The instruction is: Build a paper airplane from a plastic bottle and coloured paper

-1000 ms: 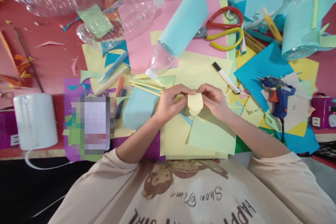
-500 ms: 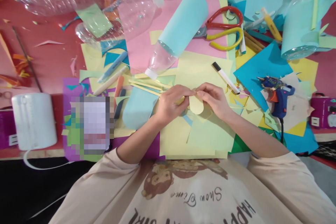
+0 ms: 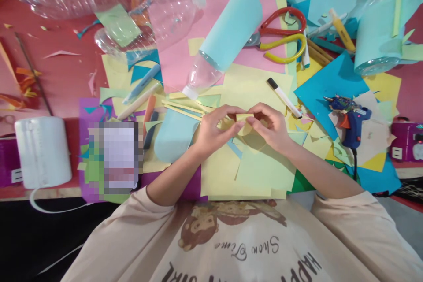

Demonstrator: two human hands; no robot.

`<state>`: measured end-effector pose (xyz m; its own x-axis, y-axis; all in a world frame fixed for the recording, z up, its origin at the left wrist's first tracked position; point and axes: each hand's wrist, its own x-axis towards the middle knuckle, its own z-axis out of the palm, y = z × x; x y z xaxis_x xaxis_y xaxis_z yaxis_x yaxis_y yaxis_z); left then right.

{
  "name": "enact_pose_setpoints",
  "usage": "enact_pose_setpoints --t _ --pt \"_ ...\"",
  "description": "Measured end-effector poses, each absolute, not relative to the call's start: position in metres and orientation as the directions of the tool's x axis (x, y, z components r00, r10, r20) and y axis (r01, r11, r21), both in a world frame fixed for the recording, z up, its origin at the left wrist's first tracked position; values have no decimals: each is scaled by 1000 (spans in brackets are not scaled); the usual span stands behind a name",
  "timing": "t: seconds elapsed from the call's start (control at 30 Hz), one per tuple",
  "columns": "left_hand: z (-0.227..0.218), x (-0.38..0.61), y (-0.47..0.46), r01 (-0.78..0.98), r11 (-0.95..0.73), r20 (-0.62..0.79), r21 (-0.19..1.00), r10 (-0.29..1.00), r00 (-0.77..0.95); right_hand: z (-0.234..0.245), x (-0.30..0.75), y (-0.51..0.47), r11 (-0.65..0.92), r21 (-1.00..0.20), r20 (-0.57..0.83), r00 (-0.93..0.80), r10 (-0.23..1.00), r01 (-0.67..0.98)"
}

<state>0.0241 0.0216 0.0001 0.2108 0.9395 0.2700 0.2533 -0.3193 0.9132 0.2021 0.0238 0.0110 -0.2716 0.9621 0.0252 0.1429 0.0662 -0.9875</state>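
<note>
While the left hand [image 3: 216,128] pinches one side of a small pale-yellow paper piece [image 3: 245,118], the right hand [image 3: 271,127] pinches the other, fingertips close together. Piece sits between them over the yellow sheet [image 3: 218,176]; capped marker [image 3: 284,98] lies just beyond the right hand.

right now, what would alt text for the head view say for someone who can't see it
A person's left hand and right hand pinch a small pale yellow paper piece above overlapping paper sheets. Beyond them lie a blue-wrapped plastic bottle and red-and-yellow-handled scissors; a blue glue gun lies to the right.
</note>
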Motion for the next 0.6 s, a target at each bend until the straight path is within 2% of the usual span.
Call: enact_pose_setpoints --t 0.23,0.6 --pt "2 26 23 273 -340 299 900 937 183 11 203 24 201 -966 153 -268 951 163" --pt "2 27 22 267 -311 273 912 947 168 8 203 23 229 -957 177 -266 947 178"
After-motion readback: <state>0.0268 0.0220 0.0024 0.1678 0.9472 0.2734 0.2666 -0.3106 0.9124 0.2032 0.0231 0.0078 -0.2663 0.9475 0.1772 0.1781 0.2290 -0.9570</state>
